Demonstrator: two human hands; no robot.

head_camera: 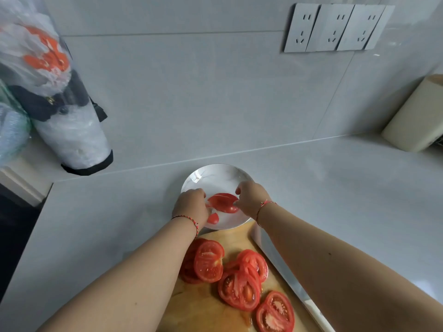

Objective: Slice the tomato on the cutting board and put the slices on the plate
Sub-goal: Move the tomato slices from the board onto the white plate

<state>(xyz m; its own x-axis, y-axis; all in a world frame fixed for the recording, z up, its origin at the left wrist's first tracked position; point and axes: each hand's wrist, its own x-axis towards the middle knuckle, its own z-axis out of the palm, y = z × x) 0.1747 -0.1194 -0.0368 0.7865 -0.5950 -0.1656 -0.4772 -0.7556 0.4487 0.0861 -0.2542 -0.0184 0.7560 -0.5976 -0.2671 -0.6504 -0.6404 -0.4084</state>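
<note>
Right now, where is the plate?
In the head view, the plate sits on the counter just past the far end of the cutting board, near the wall. Both hands are over it, the left hand and right hand, placing tomato slices.

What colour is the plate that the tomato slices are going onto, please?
The plate is white and glossy, best seen in the head view.

No readable text, brand, number or sign is showing anywhere in the head view. The plastic bag (36, 51) at upper left is carrying an orange print, but it's crumpled and blurred and isn't resolving into letters. The three wall sockets (335, 27) are showing only slot openings, no markings legible.
</note>
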